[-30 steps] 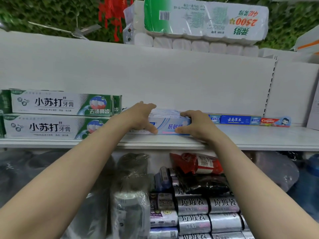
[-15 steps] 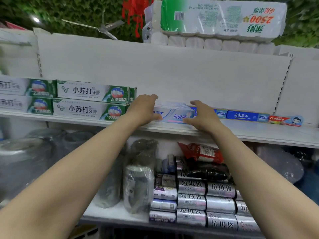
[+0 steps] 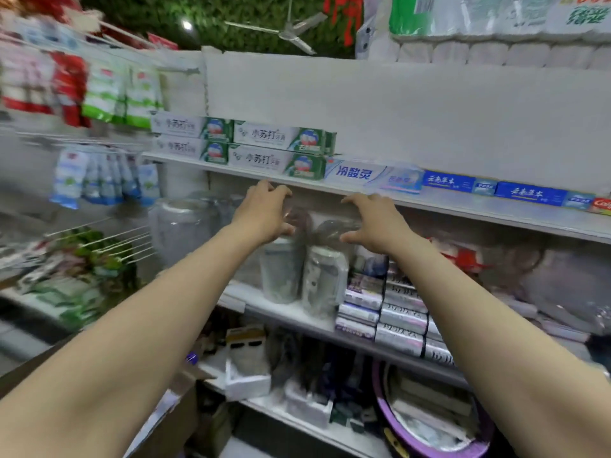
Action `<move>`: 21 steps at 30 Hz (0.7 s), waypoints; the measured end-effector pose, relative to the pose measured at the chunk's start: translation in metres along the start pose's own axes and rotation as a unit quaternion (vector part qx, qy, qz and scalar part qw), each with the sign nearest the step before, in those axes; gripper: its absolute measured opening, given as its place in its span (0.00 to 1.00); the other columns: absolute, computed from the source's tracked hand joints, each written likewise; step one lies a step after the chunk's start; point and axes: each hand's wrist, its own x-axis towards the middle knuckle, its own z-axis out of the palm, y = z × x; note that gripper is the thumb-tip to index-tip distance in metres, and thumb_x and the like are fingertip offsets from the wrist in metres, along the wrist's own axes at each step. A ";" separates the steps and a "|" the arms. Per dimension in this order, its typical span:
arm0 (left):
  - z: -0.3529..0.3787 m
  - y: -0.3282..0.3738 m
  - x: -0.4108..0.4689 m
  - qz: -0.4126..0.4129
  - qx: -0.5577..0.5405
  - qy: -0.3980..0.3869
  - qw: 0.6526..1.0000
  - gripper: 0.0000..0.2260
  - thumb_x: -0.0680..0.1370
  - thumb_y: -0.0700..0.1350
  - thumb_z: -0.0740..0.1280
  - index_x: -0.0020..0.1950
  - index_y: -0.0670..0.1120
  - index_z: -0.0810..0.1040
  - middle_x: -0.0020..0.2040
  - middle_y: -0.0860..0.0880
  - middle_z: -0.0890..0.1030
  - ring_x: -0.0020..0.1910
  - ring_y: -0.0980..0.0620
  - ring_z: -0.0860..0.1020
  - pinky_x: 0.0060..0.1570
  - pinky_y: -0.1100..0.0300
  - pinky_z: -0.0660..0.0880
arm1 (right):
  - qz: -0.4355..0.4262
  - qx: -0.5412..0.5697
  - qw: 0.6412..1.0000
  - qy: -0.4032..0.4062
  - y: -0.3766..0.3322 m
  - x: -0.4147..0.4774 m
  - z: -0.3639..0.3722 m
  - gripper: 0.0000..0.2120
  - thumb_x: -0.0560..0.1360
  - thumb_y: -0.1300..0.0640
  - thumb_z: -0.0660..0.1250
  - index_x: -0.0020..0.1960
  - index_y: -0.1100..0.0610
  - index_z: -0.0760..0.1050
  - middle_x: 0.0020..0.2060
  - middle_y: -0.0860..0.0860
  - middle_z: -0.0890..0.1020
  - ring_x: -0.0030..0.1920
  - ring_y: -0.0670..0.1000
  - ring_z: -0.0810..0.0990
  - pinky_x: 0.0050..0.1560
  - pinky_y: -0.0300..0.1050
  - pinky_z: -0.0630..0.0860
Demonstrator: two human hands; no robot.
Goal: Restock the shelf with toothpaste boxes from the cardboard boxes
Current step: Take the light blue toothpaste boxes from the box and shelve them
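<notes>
A pale blue-and-white toothpaste box [image 3: 373,175] lies on the white shelf [image 3: 463,208], between stacked green-and-white toothpaste boxes [image 3: 277,148] on its left and dark blue toothpaste boxes [image 3: 459,183] on its right. My left hand [image 3: 267,213] and my right hand [image 3: 373,223] hang below the shelf's front edge, apart from the box, fingers loosely curved and holding nothing. A brown cardboard box [image 3: 172,418] shows at the bottom left, partly hidden by my left arm.
Toilet roll packs [image 3: 496,28] sit on top of the unit. The lower shelves hold plastic-wrapped jugs [image 3: 320,279] and silver bag rolls [image 3: 403,312]. A purple basin [image 3: 429,421] stands at the bottom. Hanging packets [image 3: 99,94] fill the rack on the left.
Both hands have let go of the pale blue toothpaste box and dropped below the shelf edge. The view has swung left and pulled back, showing more of the left rack.
</notes>
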 end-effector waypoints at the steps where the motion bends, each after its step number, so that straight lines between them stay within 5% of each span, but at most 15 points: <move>1: -0.002 -0.011 -0.015 -0.018 0.004 -0.008 1.000 0.34 0.68 0.53 0.78 0.70 0.51 0.69 0.67 0.43 0.66 0.67 0.42 0.66 0.64 0.48 0.70 | -0.009 0.006 1.000 -0.014 -0.011 -0.005 0.008 0.36 0.68 0.46 0.78 0.72 0.49 0.68 0.65 0.59 0.73 0.67 0.61 0.68 0.66 0.50 0.67; 21: -0.006 -0.251 -0.162 -0.262 0.058 -0.121 0.956 0.36 0.67 0.56 0.78 0.71 0.52 0.68 0.68 0.43 0.66 0.68 0.41 0.66 0.67 0.46 0.68 | -0.152 0.091 0.961 -0.210 -0.225 0.011 0.177 0.36 0.69 0.50 0.77 0.72 0.45 0.65 0.63 0.56 0.71 0.61 0.59 0.74 0.61 0.51 0.73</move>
